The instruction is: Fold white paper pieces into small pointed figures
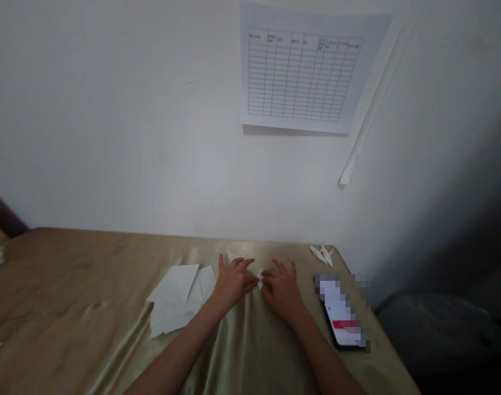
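Note:
Between my two hands, just above or on the cloth, is a small piece of white paper [260, 280], mostly covered by the fingers. My left hand [233, 282] pinches it from the left with thumb and forefinger, its other fingers spread. From the right, my right hand [282, 288] pinches the same paper, with the remaining fingers raised. Left of my left hand lies a loose pile of white paper sheets [174, 285]. Folded white paper shapes [324, 254] lie at the table's far right corner.
A phone [341, 315] with a lit, partly blurred screen lies right of my right hand. The table wears a creased gold cloth [90, 285] and meets a white wall [131, 137]. A printed table sheet [300, 71] hangs there. A dark rounded object [439, 329] stands beyond the right edge.

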### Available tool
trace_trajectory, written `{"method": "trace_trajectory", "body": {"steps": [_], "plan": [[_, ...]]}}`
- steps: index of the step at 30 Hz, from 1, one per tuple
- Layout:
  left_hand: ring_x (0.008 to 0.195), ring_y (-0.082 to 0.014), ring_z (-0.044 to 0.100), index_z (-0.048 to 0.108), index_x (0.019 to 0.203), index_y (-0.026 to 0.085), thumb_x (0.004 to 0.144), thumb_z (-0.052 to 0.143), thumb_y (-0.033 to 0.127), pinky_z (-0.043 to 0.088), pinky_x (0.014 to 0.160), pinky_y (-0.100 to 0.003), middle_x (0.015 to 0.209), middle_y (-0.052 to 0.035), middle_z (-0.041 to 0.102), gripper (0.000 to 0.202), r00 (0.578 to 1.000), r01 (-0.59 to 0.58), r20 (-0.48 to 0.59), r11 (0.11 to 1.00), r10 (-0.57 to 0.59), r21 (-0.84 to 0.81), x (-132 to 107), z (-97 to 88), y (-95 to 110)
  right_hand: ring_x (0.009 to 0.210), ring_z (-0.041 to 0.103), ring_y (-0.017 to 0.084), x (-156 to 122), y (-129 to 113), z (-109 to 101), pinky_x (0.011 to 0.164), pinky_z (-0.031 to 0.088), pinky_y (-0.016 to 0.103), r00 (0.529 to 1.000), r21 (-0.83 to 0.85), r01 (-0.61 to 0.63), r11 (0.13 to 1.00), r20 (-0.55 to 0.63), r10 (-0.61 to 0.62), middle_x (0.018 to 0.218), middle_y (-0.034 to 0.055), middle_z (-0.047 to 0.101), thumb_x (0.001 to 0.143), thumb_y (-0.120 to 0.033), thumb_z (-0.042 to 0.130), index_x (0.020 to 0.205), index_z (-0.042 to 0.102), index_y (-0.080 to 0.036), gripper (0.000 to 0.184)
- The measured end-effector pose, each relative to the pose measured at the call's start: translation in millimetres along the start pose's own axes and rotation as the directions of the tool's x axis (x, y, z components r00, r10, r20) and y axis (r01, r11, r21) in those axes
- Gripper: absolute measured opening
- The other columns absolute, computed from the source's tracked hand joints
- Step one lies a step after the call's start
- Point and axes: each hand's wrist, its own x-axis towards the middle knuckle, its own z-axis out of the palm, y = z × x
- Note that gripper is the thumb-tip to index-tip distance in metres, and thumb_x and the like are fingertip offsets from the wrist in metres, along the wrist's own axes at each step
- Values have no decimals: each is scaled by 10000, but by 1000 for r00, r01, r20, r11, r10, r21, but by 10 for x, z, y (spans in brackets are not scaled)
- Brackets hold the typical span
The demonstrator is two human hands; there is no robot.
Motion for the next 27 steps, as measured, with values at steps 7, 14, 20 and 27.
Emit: {"method": "trace_trajectory", "body": {"steps": [7, 14, 20, 27], "plan": [[1239, -302, 574, 778, 962, 457, 868, 718, 422, 30, 1123, -809, 1344, 8, 663, 117, 1000, -6, -9, 999, 7, 34, -52, -16, 27, 1397, 416, 273, 6, -32, 26, 1174, -2, 689, 998, -83, -61, 995, 9, 62, 1234, 0, 707, 971, -378, 516, 1008, 725, -323, 219], [1239, -309, 571, 779, 991, 421, 892, 694, 375, 6, 1142, -787, 1341, -20, 661, 138, 999, -42, -30, 998, 43, 47, -72, -42, 107, 1381, 413, 301, -2, 4, 131, 1149, 29, 719, 995, -96, -103, 990, -23, 101, 1277, 13, 677, 962, -371, 553, 1032, 707, -329, 175], [1237, -303, 577, 773, 1015, 433, 898, 683, 369, -18, 1144, -784, 1347, -5, 654, 162, 999, -30, -18, 999, 30, -40, -90, -11, 38, 1350, 419, 304, -35, 110, 188, 1131, 104, 709, 986, 76, -167, 983, -10, 168, 1325, 36, 639, 943, -378, 573, 993, 713, -314, 162], [1280, -283, 552, 757, 1080, 406, 925, 642, 312, 55, 1153, -765, 1396, -36, 610, 215, 998, -32, 46, 993, 38, -115, -138, 47, 38, 1275, 493, 271, 13, 184, 209, 1163, 96, 643, 975, 191, -205, 960, -49, 218, 1272, 59, 662, 907, -371, 635, 1080, 714, -296, 204]]}}
